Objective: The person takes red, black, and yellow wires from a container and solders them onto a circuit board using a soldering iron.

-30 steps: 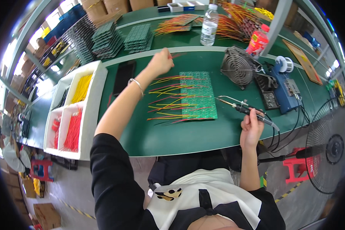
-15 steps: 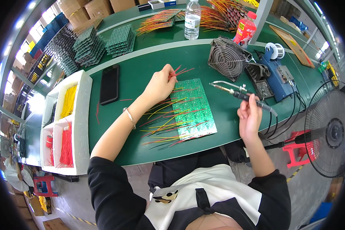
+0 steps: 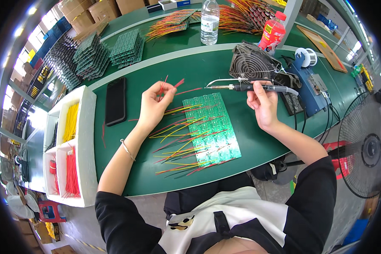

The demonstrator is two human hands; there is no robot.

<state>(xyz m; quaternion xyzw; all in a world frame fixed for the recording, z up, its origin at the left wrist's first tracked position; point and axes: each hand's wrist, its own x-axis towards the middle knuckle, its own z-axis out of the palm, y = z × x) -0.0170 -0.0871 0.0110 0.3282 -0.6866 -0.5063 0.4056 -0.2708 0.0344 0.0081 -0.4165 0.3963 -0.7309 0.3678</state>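
Note:
My left hand (image 3: 154, 108) is closed on a few short red wires (image 3: 180, 82), held above the table past the board's far left corner. One red wire sticks out rightward, its end close to the iron's tip. In my right hand (image 3: 263, 106) is a soldering iron (image 3: 241, 87) with a thin metal tube along its top, pointing left. Below both hands lies a green circuit board panel (image 3: 218, 135) on the green table. Rows of red, yellow and dark wires (image 3: 173, 134) cross its left part and stick out beyond its left edge.
At left stand a white foam box (image 3: 90, 156) with yellow and red wires in compartments and a black phone (image 3: 116, 101). A square fume fan (image 3: 250, 61), blue soldering station (image 3: 311, 89) and solder spool (image 3: 311, 57) sit at right. Bottles (image 3: 209, 25) and stacked boards (image 3: 127, 47) are farther back.
My left hand has moved left, off the board's far edge, with the red wires. The soldering iron has moved left and is now level, its tip near a wire end.

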